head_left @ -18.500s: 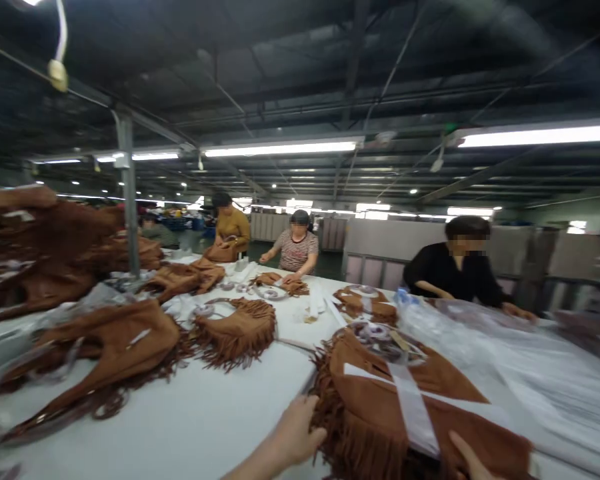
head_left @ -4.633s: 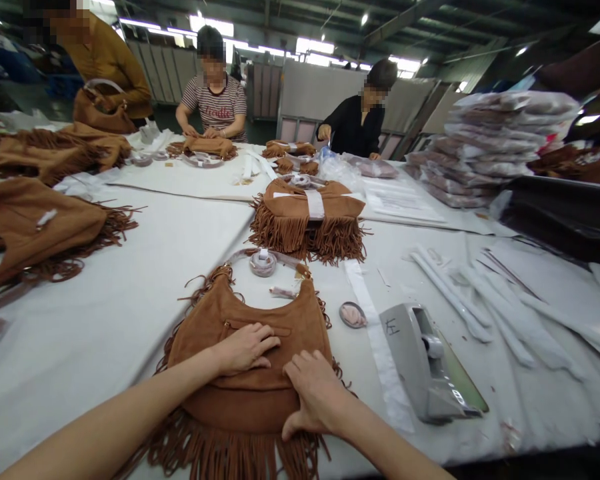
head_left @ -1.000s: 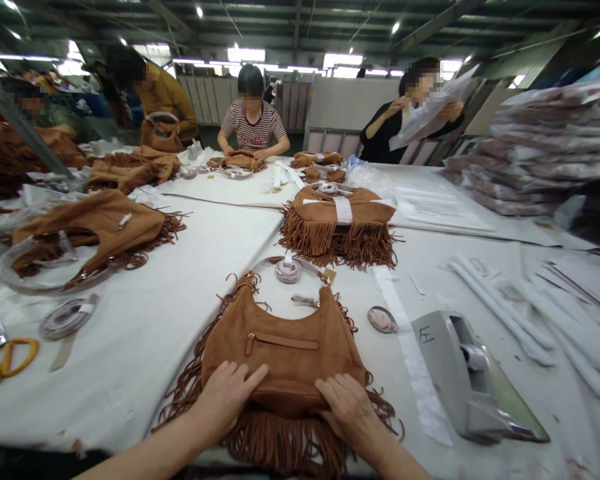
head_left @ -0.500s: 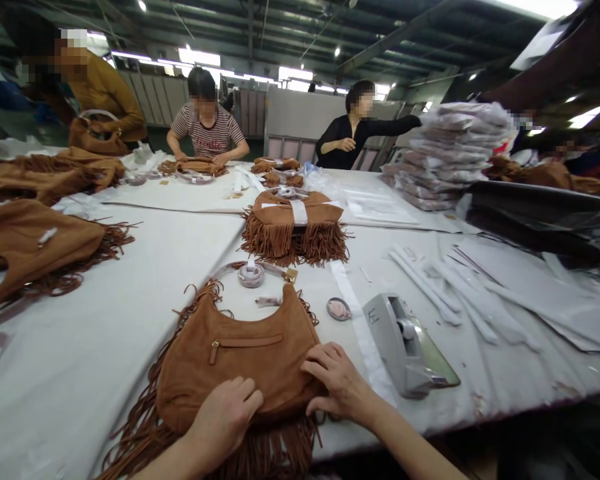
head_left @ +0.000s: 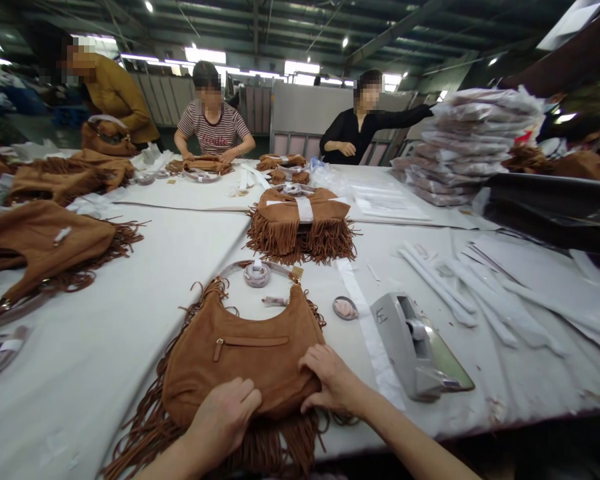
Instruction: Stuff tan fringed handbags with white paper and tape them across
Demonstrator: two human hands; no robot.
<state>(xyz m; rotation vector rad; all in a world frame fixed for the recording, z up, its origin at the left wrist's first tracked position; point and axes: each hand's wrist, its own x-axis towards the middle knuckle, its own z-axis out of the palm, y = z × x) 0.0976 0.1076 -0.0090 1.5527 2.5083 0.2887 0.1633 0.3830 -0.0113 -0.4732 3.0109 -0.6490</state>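
Note:
A brown suede handbag (head_left: 240, 370) with long fringe lies flat in front of me, its zip pocket facing up and its wrapped strap toward the far side. My left hand (head_left: 225, 413) has curled fingers gripping the bag's lower edge near the middle. On the lower right corner, my right hand (head_left: 330, 380) pinches the bag with the fingers on top and the thumb at the near edge. Fringe hangs below both hands, over the table's front. Just past the bag are a coiled wrapped strap (head_left: 257, 274) and a small wrapped piece (head_left: 275, 301).
A grey tape dispenser (head_left: 405, 347) and a round tape-like ring (head_left: 345, 307) lie to the right. Beyond is a folded fringed bag (head_left: 305, 217). More bags (head_left: 50, 233) lie left. Bagged packs (head_left: 470, 147) are stacked at the far right. Several co-workers stand across the table.
The view has shifted slightly, so the scene sits a little farther right. Both hands keep about the same hold on the handbag.

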